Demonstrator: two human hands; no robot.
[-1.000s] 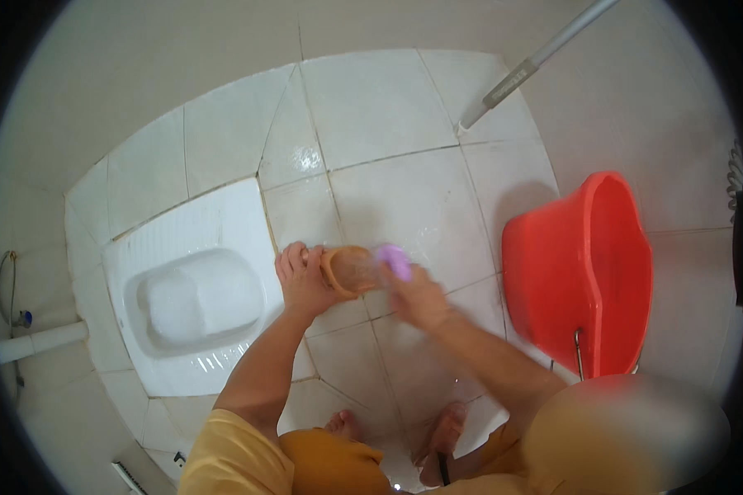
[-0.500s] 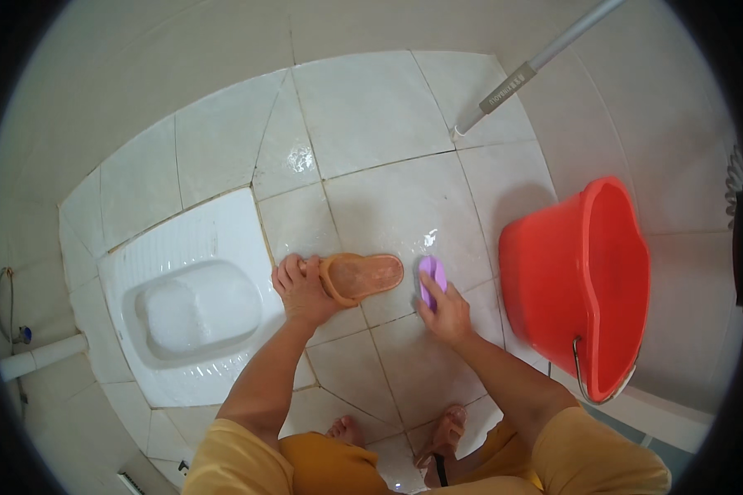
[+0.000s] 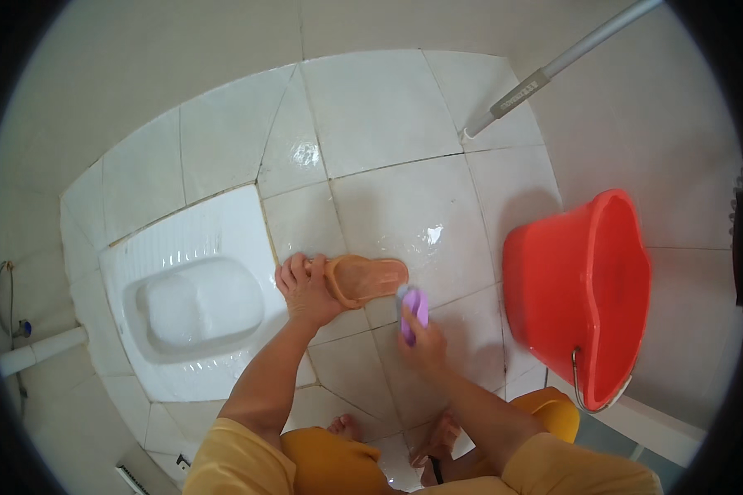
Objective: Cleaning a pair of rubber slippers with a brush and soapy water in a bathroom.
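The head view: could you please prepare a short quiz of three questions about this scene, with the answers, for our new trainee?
1. On which side of the white squat toilet does the red bucket stand in the picture?

2. What does the right grip hold?
A. the grey pole
B. a purple brush
C. nothing

3. Fill in: the left grip is on a tan ____.

Key: 1. The right side. 2. B. 3. slipper.
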